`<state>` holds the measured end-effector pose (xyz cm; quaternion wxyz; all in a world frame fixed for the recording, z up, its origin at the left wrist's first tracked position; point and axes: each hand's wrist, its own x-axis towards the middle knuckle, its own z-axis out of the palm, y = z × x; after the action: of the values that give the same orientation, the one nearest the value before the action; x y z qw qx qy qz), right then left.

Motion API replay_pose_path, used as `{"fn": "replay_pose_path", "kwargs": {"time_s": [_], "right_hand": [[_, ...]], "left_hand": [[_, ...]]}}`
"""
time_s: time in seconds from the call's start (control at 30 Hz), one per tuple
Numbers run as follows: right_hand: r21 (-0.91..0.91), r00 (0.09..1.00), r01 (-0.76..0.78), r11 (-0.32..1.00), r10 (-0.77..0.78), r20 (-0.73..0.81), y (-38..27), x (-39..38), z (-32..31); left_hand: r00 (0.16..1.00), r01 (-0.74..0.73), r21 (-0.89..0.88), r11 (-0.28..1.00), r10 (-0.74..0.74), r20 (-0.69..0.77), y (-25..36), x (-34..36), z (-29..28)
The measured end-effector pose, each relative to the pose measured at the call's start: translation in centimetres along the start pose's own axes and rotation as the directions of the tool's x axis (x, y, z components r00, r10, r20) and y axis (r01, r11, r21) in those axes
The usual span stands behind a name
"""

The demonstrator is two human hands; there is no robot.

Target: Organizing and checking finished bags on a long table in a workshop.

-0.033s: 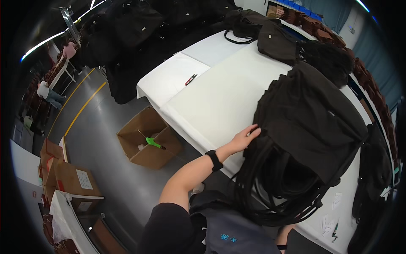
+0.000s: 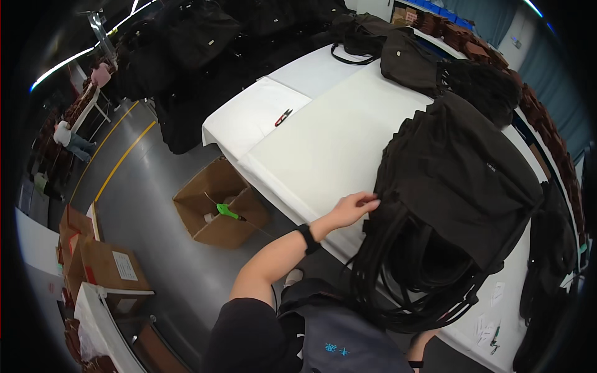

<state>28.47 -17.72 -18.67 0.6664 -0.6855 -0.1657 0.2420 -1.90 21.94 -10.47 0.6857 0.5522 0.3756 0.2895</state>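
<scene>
A thick stack of black fabric bags (image 2: 460, 180) lies at the right of the white table (image 2: 311, 155), with a bunch of black straps (image 2: 398, 280) hanging over the near edge. My left hand (image 2: 352, 210) is at the stack's left side. Its fingers are drawn together and the tips meet the edge of the bags; whether cloth is pinched between them does not show. Beneath the straps, my right hand (image 2: 424, 340) shows only near the wrist, its fingers hidden behind the bags.
Red-handled thread snips (image 2: 283, 117) lie farther along the table. Paper slips (image 2: 484, 329) and a small green-handled tool (image 2: 495, 340) lie near right. More black bags (image 2: 410, 62) rest at the back. An open cardboard box (image 2: 211, 227) on the floor has a green pistol-shaped tool (image 2: 229, 211) over it.
My left hand has slipped a little down and left along the stack's edge, its fingers closing together. The bags look almost the same, and my right hand stays under the straps.
</scene>
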Motion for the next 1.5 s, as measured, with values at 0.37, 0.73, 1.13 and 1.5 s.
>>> {"fn": "replay_pose_path", "kwargs": {"time_s": [0.37,0.73,1.13,1.5], "right_hand": [[-0.386,0.872,-0.282,0.878,0.068,-0.484,-1.6,-15.7,12.5],[-0.805,0.881,-0.327,0.494,0.469,-0.07,-4.3,-17.4,19.2],[-0.804,0.777,0.079,0.589,0.469,0.42,-6.7,-14.5,28.3],[-0.48,0.698,0.496,0.723,-0.003,0.716,-13.3,-13.2,30.7]], "left_hand": [[0.237,0.329,0.31,0.892,0.24,-0.941,-19.1,-12.7,-37.5],[0.562,0.396,-0.317,0.862,-0.501,-0.658,-35.0,-10.9,-47.1],[0.942,0.138,0.638,0.757,0.099,-0.321,-11.1,-15.3,-28.0],[0.968,0.099,0.074,0.992,-0.114,0.225,1.1,-10.6,-8.6]]}}
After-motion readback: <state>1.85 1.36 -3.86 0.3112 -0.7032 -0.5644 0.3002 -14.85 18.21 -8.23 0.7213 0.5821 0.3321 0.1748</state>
